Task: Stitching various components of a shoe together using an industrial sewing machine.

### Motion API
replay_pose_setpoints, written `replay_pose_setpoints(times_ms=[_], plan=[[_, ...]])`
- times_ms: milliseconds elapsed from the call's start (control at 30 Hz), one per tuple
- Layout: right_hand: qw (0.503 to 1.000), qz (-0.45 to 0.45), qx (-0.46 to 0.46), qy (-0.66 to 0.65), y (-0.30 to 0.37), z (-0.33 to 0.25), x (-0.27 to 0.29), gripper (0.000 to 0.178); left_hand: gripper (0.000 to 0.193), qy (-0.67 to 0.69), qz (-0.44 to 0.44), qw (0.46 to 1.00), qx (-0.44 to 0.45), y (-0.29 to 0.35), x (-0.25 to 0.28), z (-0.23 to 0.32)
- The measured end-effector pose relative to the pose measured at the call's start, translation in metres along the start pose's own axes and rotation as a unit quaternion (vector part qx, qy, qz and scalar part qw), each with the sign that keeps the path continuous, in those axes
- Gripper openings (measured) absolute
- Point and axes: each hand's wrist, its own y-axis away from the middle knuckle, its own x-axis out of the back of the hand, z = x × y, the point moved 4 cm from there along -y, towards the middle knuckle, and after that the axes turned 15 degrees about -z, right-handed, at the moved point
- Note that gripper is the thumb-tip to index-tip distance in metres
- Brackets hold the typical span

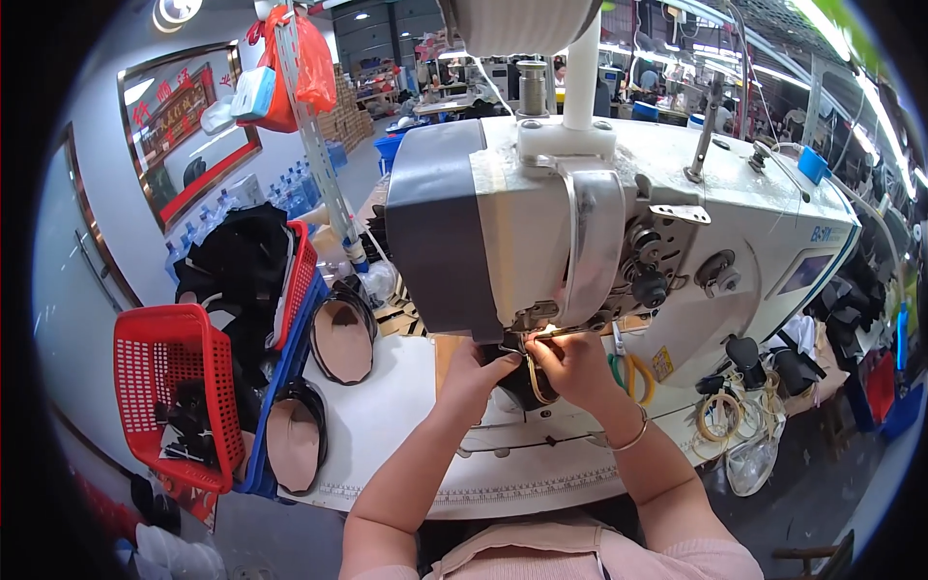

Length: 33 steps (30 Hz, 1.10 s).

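Observation:
At the needle area of a white and grey sewing machine [541, 232], both hands work close together. My left hand [468, 379] is closed on a black piece of material [516, 383], its thumb reaching toward the needle. My right hand [576, 367] is closed, thumb and finger pinching the edge of the same piece, where a narrow tan strip [538, 384] curves down. The fingertips and the needle are partly hidden under the machine head. Just right of my right hand lie scissors with yellow and green handles [640, 380].
Two stacks of black-edged, beige oval pieces [342, 338] sit on the white table [387, 425] at left. Beyond its left edge are a red basket [237, 406], a blue crate [261, 454] and black material [242, 256]. Tan strip coils [718, 419] hang at right.

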Motion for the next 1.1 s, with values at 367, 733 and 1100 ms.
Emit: replay_pose_setpoints(times_ms=[367, 733, 1100], plan=[[0.973, 0.118, 0.137, 0.143, 0.029, -0.006, 0.007, 0.018, 0.031, 0.007, 0.010, 1.000, -0.026, 0.003, -0.004, 0.000], [0.943, 0.111, 0.194, 0.248, 0.029, -0.015, 0.011, 0.026, 0.031, -0.045, 0.009, 0.999, -0.012, 0.004, -0.003, 0.001], [0.928, 0.112, 0.187, 0.303, 0.027, -0.006, 0.010, 0.025, 0.032, -0.091, -0.005, 0.996, 0.009, 0.000, -0.004, 0.006]])
